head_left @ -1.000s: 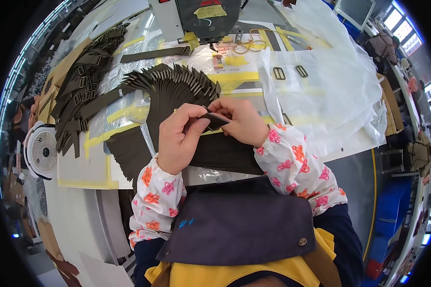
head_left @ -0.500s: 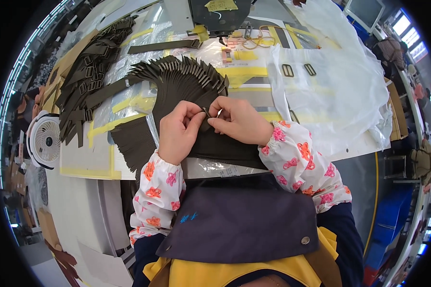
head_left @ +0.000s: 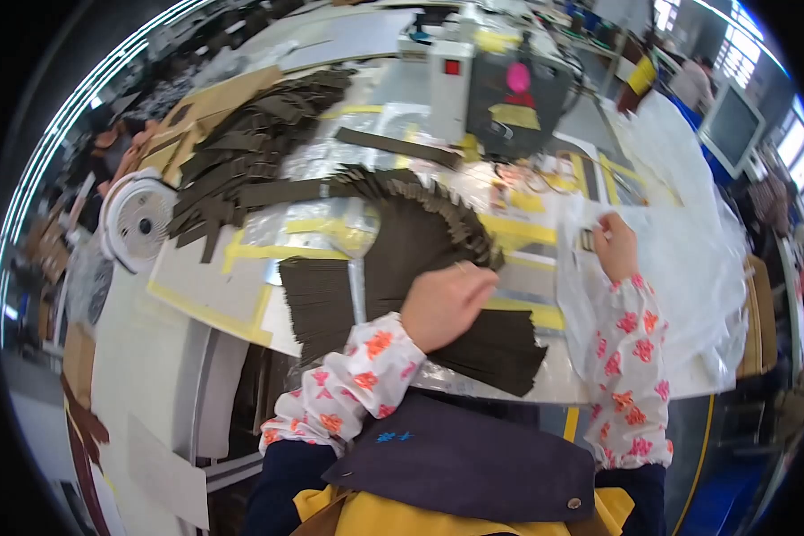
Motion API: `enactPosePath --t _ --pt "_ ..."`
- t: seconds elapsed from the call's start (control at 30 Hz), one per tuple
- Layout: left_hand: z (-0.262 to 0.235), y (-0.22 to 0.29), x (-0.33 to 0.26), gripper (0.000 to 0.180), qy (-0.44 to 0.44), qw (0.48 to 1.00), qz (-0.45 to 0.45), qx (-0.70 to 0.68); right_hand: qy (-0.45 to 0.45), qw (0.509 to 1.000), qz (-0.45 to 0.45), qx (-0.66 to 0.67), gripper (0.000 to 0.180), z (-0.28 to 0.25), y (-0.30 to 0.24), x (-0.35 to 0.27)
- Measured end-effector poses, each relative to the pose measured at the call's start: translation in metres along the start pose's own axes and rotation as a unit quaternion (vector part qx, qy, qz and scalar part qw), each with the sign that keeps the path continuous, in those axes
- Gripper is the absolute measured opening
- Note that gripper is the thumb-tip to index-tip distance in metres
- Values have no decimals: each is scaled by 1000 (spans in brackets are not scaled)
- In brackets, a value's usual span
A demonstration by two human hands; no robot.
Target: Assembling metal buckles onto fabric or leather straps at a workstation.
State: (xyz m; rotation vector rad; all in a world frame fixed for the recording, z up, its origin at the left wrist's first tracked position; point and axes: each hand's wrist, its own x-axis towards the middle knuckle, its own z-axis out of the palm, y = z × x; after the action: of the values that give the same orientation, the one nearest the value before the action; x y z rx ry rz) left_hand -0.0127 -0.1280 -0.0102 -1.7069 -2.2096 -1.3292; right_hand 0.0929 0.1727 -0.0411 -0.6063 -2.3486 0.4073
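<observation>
My left hand (head_left: 449, 306) is closed above a fan of dark olive strap strips (head_left: 402, 237). Its fingers curl inward, and whatever they hold is hidden. Out to the right, my right hand (head_left: 615, 247) pinches close over a white plastic sheet (head_left: 670, 295), its fingertips beside a dark metal slide buckle (head_left: 587, 239). What sits between those fingertips is too blurred to make out. More fanned strips (head_left: 496, 353) spread below my left hand, towards the table's near edge, and another stack (head_left: 317, 299) lies to its left.
Straps with buckles (head_left: 250, 134) are heaped at the far left near a white fan (head_left: 138, 220). A single strap (head_left: 397, 146) lies behind the fanned strips. The machine head (head_left: 514, 103) stands at the back. Yellow tape (head_left: 210, 308) edges the table.
My hands have parted from the fanned strips' middle: the right reached out to the buckles on the plastic, the left shifted right. The view has tilted up, and the picture is more blurred.
</observation>
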Motion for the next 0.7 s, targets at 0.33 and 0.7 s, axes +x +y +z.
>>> enactPosePath --t 0.33,0.7 --pt "19 5 -35 18 -85 986 23 139 -102 992 66 10 22 28 22 13" --pt "13 -17 25 32 -339 939 -15 49 -169 939 99 284 8 -76 -70 -24"
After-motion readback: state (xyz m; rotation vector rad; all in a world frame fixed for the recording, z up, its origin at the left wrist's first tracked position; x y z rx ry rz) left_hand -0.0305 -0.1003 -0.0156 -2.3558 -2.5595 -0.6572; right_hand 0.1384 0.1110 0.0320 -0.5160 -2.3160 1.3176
